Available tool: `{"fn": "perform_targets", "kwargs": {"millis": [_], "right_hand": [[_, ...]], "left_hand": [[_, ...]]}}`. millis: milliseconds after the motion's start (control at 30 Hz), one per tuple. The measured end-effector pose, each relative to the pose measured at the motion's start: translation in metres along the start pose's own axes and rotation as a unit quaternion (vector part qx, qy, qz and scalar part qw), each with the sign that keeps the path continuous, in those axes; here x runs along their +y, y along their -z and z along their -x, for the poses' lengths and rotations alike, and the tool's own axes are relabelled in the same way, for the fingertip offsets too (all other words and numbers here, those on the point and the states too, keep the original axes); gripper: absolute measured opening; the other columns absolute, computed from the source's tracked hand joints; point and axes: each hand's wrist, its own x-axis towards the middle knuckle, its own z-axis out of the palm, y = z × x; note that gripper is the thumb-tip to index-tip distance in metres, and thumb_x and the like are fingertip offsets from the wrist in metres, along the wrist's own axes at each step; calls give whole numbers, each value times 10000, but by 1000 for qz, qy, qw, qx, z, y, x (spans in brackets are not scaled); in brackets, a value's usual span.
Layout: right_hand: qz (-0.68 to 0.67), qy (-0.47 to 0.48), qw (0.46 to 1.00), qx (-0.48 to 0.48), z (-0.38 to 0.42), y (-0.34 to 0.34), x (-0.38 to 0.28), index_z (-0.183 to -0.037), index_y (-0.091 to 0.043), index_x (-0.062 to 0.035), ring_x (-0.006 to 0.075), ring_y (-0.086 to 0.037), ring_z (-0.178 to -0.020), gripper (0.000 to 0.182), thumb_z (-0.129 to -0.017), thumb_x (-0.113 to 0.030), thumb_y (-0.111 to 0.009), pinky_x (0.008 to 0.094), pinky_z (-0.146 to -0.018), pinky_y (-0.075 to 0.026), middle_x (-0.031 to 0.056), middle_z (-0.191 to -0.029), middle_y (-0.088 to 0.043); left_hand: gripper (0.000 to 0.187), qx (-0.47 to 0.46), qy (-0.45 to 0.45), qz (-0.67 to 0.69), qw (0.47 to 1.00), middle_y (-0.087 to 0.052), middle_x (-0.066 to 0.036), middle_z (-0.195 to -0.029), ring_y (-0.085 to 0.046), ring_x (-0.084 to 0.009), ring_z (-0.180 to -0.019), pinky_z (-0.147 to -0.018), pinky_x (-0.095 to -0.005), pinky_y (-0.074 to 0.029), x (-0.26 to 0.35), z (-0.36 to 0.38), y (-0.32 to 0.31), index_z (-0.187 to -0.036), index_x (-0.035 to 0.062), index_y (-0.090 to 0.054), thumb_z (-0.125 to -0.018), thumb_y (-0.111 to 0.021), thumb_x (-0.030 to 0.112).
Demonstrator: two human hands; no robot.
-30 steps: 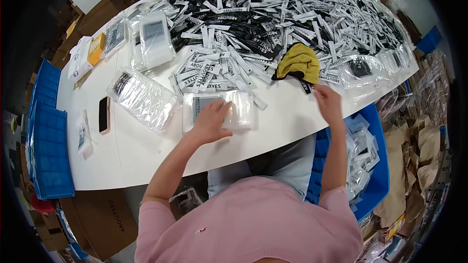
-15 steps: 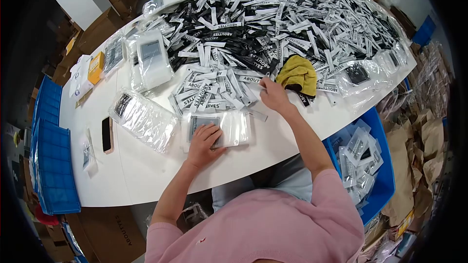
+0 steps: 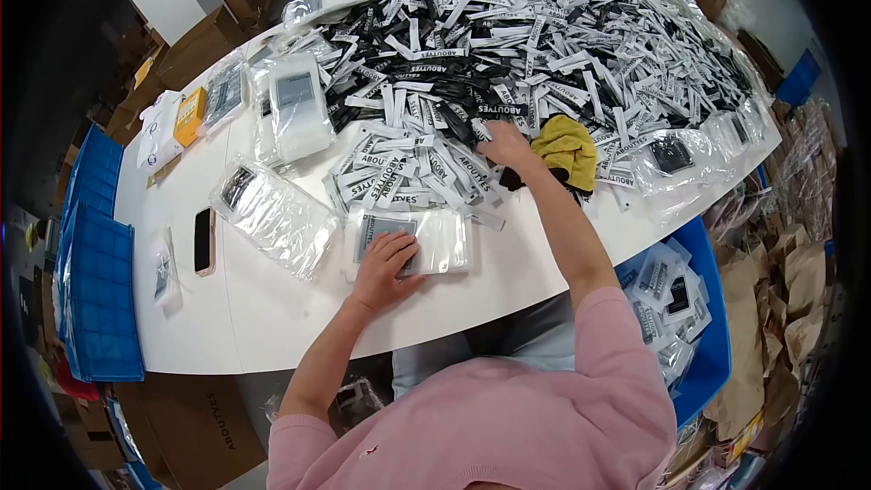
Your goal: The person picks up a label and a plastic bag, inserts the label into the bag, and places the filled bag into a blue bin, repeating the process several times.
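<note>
My left hand [image 3: 388, 270] lies flat, fingers stretched out, on a stack of clear plastic bags [image 3: 445, 240] with a grey printed panel. Against the near edge of a large heap of black and white ABOUTYES strips [image 3: 508, 54], my right hand [image 3: 504, 147] has its fingers curled in among black strips. What its fingertips pinch is too small to make out. A smaller pile of white strips [image 3: 399, 168] lies between my two hands. Just right of my right hand sits a crumpled yellow cloth [image 3: 564, 152].
On the left lie a wrapped bag bundle [image 3: 277, 218], a phone [image 3: 204, 240] and a yellow box [image 3: 189, 116]. More stacked clear bags [image 3: 299, 109] stand behind. A blue bin [image 3: 712, 345] holding filled bags is below the right table edge; blue crates [image 3: 100, 290] line the left.
My right hand has moved forward and slightly left, from beside a white strip to the black strips at the heap's edge. My left hand stays on the bags. The whole view has shifted slightly.
</note>
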Motion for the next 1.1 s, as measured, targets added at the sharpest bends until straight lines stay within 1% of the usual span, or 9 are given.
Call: {"fn": "perform_targets", "kwargs": {"millis": [33, 167, 267, 600, 633, 800, 900, 967, 1100], "right_hand": [[-59, -1, 998, -30, 3, 11, -1, -901, -580, -15, 378, -604, -841, 319, -684, -241, -640, 432, -748, -482, 187, -830, -629], [-457, -101, 883, -26, 50, 35, -6, -852, -501, -38, 82, -499, -521, 79, -785, -55, -537, 240, -486, -437, 23, -634, -537], [-524, -75, 847, 55, 79, 31, -5, -846, -501, -43, 67, -472, -484, 85, -824, -110, -548, 230, -455, -423, 4, -612, -518], [-504, 30, 839, 201, 164, -8, -44, -787, -523, -31, 52, -493, -566, 182, -865, -176, -600, 203, -517, -405, -17, -617, -504], [-523, -33, 842, 132, 169, -16, -36, -806, -516, -24, 55, -494, -567, 183, -866, -177, -597, 203, -518, -402, -16, -616, -503], [-439, -32, 878, 190, 185, -23, -33, -855, -490, -14, 69, -487, -506, 204, -868, -187, -598, 225, -476, -384, 3, -592, -500], [-417, 27, 892, 174, 197, -28, -47, -853, -459, -30, 71, -480, -499, 147, -879, -125, -568, 235, -457, -371, 12, -565, -485], [-233, 120, 938, 226, 198, -55, -33, -888, -471, -24, 139, -495, -457, 200, -852, -157, -617, 301, -445, -377, 90, -531, -484], [-368, 84, 910, 172, 202, -22, -67, -763, -515, -13, 133, -456, -432, 205, -855, -176, -598, 324, -422, -348, 82, -518, -491]], "left_hand": [[468, 1, -5, 4, 1000, -575, -89, -1117, -504, -279, -1113, -984, -441, -353, -3, 1, -1, -1042, 54, -600, -626, -755, 204], [386, 15, -7, 22, 1000, -584, -98, -1086, -508, -282, -1103, -986, -436, -355, -11, 4, -6, -1032, 40, -602, -705, -709, 214], [342, 16, -9, 21, 1000, -587, -108, -1079, -512, -284, -1098, -986, -438, -354, -10, 4, -5, -1028, 32, -605, -743, -679, 205], [267, 39, 32, 76, 996, -589, -138, -1049, -522, -309, -1053, -955, -426, -374, -10, 3, -9, -1060, 27, -587, -831, -548, 159], [257, 36, 81, 112, 990, -594, -149, -998, -541, -314, -976, -886, -408, -406, -10, 3, -8, -1054, 20, -585, -843, -529, 155], [240, 18, 232, 204, 951, -584, -157, -821, -548, -310, -723, -653, -367, -443, -2, -5, -1, -1038, 0, -583, -863, -501, 143], [233, 58, 227, 141, 962, -557, -137, -736, -526, -293, -632, -574, -364, -425, 12, -19, 0, -1043, -1, -590, -863, -504, 119], [247, 166, 65, 91, 980, -515, -118, -692, -498, -281, -607, -557, -358, -414, 26, -29, -2, -1068, 13, -595, -840, -520, 72], [302, 147, -37, 57, 987, -459, -67, -654, -478, -247, -595, -537, -339, -402, 61, -42, 11, -1047, 39, -625, -759, -549, -10]]}}
